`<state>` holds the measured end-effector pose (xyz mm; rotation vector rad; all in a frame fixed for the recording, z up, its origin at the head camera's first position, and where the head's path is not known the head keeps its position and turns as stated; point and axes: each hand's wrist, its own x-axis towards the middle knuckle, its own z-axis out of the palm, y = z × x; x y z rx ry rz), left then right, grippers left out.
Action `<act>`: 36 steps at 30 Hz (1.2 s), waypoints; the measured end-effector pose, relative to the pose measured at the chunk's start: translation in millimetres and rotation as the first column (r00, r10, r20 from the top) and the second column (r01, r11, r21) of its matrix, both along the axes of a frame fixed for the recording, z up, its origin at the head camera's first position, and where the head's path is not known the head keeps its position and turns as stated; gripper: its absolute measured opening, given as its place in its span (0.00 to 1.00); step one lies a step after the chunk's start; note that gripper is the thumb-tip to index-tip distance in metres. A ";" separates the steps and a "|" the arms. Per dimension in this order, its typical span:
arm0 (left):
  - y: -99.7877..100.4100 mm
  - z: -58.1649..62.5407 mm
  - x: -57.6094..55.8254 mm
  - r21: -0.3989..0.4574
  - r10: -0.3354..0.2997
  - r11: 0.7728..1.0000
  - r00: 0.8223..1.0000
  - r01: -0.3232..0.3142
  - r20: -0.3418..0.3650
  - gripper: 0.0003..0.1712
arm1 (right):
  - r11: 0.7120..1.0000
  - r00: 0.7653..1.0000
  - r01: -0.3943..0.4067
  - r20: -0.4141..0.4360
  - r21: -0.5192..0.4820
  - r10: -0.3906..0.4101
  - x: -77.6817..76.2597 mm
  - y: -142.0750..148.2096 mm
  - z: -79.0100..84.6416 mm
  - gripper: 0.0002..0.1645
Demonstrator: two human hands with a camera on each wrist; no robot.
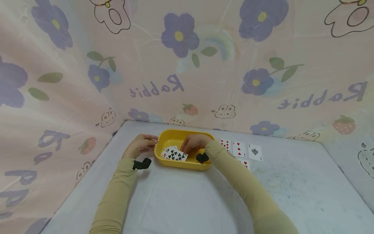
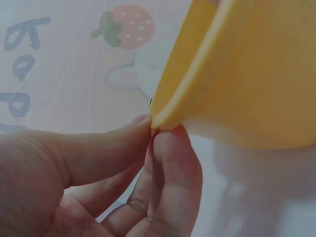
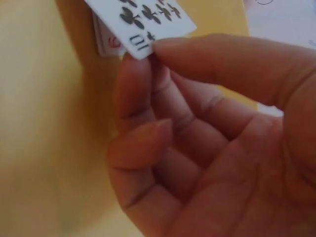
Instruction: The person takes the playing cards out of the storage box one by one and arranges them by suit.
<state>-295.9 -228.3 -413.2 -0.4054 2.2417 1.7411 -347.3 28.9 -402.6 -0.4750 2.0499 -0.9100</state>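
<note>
A yellow plastic basin [image 1: 181,165] stands on the white-covered table, with several playing cards lying in its left part. My left hand [image 1: 142,145] pinches the basin's left rim between thumb and fingers, which the left wrist view shows close up. Reaching down inside the basin, my right hand [image 1: 195,143] pinches the corner of a ten of clubs [image 3: 148,22] between thumb and index finger. Beneath that card in the right wrist view shows the edge of another card [image 3: 106,42] with a red mark. The ten's face is turned up.
Right of the basin, several cards lie face up on the table, among them an ace of spades [image 1: 255,152] and a three of hearts [image 1: 238,149]. My right sleeve partly covers that group. A patterned curtain [image 1: 187,81] hangs behind the table [image 1: 181,201].
</note>
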 end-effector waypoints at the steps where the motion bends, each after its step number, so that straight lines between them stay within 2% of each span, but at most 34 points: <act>1: 0.1 -0.1 -0.3 0.005 0.000 1.000 1.000 0.000 -0.001 0.21 | 1.000 1.000 -0.003 -0.004 0.007 0.003 0.5 0.6 0.8 0.08; 9: 0.3 -0.2 0.3 0.008 -0.001 1.000 1.000 0.001 0.000 0.21 | 1.000 0.997 -0.004 -0.079 0.021 0.006 2.0 12.2 9.1 0.08; 16: 1.5 1.7 4.0 -0.020 0.000 1.000 1.000 0.000 -0.006 0.20 | 0.992 0.989 0.075 -0.121 -0.099 -0.087 2.9 43.6 23.4 0.12; 21: 0.9 1.5 2.4 -0.016 -0.007 1.000 1.000 0.007 -0.011 0.20 | 0.968 0.982 0.120 -0.119 -0.222 -0.149 10.1 84.0 29.8 0.13; 25: 0.1 0.7 0.8 -0.010 -0.010 1.000 1.000 0.009 -0.012 0.21 | 0.944 0.974 0.159 -0.109 -0.289 -0.197 12.3 121.8 27.0 0.14; 30: 0.8 0.4 1.6 -0.026 -0.012 1.000 1.000 0.012 -0.003 0.20 | 0.917 0.954 0.243 -0.092 -0.316 -0.285 15.6 173.8 17.6 0.17; 36: 1.5 1.3 2.0 -0.037 -0.014 0.999 1.000 0.014 0.004 0.20 | 0.884 0.921 0.343 -0.069 -0.316 -0.382 28.1 234.6 6.9 0.23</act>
